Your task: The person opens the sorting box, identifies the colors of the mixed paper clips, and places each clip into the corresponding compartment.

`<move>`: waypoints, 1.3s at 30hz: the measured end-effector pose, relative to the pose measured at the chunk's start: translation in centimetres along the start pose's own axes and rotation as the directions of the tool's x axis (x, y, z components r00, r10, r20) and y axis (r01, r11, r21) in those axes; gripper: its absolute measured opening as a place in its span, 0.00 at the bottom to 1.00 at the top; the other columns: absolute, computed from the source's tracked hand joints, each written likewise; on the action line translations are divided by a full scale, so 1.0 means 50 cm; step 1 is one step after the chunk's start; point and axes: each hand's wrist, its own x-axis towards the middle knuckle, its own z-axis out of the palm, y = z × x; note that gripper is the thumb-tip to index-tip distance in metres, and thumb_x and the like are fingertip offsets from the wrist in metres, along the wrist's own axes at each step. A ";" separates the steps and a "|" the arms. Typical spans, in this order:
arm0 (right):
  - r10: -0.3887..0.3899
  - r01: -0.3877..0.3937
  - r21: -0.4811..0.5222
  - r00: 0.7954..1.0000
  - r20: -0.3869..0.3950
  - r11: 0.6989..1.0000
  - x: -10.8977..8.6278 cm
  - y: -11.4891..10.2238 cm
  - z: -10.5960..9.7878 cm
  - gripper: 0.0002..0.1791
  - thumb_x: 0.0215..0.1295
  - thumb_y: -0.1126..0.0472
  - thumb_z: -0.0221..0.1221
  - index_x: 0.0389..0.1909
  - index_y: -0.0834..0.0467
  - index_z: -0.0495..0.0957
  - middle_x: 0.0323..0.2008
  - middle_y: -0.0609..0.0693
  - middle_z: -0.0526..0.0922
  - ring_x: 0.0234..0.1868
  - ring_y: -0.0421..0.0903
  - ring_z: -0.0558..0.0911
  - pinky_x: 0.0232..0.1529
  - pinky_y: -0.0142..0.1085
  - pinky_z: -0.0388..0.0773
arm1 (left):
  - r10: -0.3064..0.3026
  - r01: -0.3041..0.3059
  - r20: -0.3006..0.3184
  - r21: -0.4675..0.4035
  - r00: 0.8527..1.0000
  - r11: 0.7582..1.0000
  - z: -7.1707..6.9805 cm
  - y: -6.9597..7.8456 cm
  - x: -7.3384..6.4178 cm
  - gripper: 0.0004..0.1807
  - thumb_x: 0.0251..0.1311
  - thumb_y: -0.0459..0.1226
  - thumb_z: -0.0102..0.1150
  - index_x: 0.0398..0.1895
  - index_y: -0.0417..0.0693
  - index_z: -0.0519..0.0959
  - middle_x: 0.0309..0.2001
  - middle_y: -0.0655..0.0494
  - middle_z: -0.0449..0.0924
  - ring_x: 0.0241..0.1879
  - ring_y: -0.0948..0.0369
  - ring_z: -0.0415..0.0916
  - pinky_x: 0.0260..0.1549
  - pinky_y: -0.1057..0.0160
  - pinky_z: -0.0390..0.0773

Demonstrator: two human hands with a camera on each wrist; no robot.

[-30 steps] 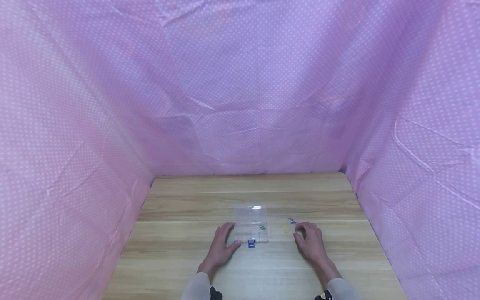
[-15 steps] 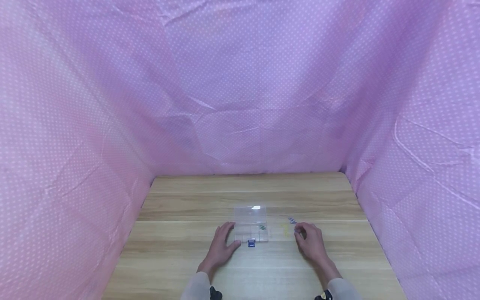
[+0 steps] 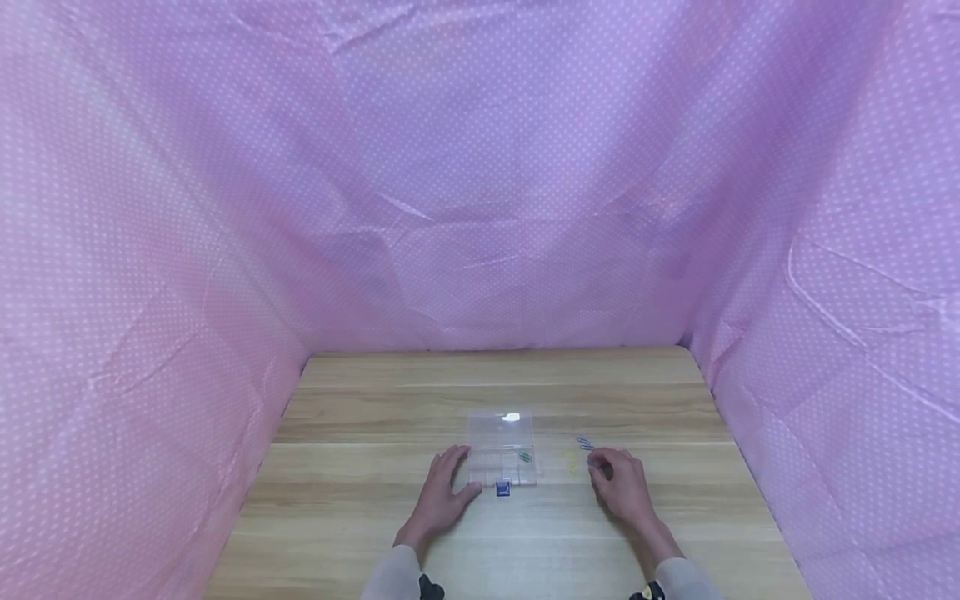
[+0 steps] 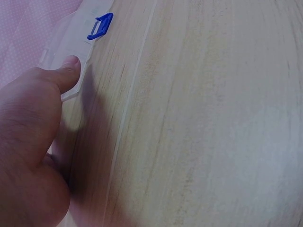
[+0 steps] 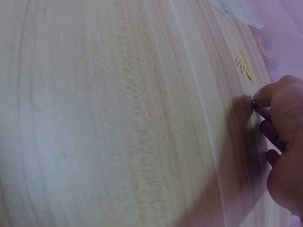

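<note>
A clear plastic compartment box (image 3: 486, 465) lies on the table with its lid (image 3: 495, 429) folded back and a blue latch (image 3: 503, 488) at its front. Green paper clips (image 3: 526, 457) sit in a right-hand compartment. My left hand (image 3: 438, 497) touches the box's left side, its thumb at the near corner and the other fingers farther back. My right hand (image 3: 621, 486) pinches a small dark-blue piece, apparently a paper clip (image 5: 254, 103), mostly hidden by thumb and forefinger. Beyond those fingertips lie blue paper clips (image 3: 584, 442); yellow paper clips (image 5: 244, 65) lie between that hand and the box.
The wooden table (image 3: 375, 400) carries all these things. Pink dotted cloth (image 3: 480, 167) hangs behind it and along both sides. Dark straps (image 3: 431, 587) show at both wrists, below light sleeves.
My right thumb and forefinger have come closer together on the small blue piece, with only a slight shift of the hand. The left hand and the box have stayed where they were.
</note>
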 end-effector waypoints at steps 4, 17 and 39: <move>-0.014 0.014 -0.003 1.000 -0.018 1.000 -0.002 0.000 0.001 0.14 0.63 0.72 0.77 0.48 0.57 0.92 0.40 0.49 0.95 0.44 0.48 0.89 0.49 0.38 0.92 | -0.018 0.018 0.006 -0.006 1.000 1.000 0.000 -0.001 0.002 0.39 0.75 0.46 0.74 0.85 0.53 0.70 0.85 0.43 0.71 0.89 0.38 0.59 0.94 0.33 0.49; 0.006 -0.006 0.026 1.000 0.008 1.000 -0.002 -0.010 -0.009 0.13 0.66 0.71 0.76 0.50 0.58 0.93 0.46 0.53 0.96 0.50 0.52 0.91 0.58 0.49 0.93 | -0.031 0.031 0.013 -0.012 0.999 0.999 -0.001 -0.001 0.004 0.38 0.76 0.47 0.73 0.85 0.52 0.70 0.86 0.42 0.69 0.90 0.38 0.58 0.94 0.33 0.48; -0.125 0.129 0.054 0.989 -0.073 0.990 0.019 -0.075 -0.032 0.12 0.65 0.72 0.75 0.48 0.62 0.92 0.40 0.50 0.95 0.46 0.53 0.91 0.63 0.64 0.86 | -0.011 0.011 0.012 -0.012 1.000 1.000 -0.003 -0.011 0.011 0.39 0.76 0.47 0.73 0.84 0.51 0.70 0.84 0.44 0.72 0.89 0.39 0.60 0.94 0.35 0.48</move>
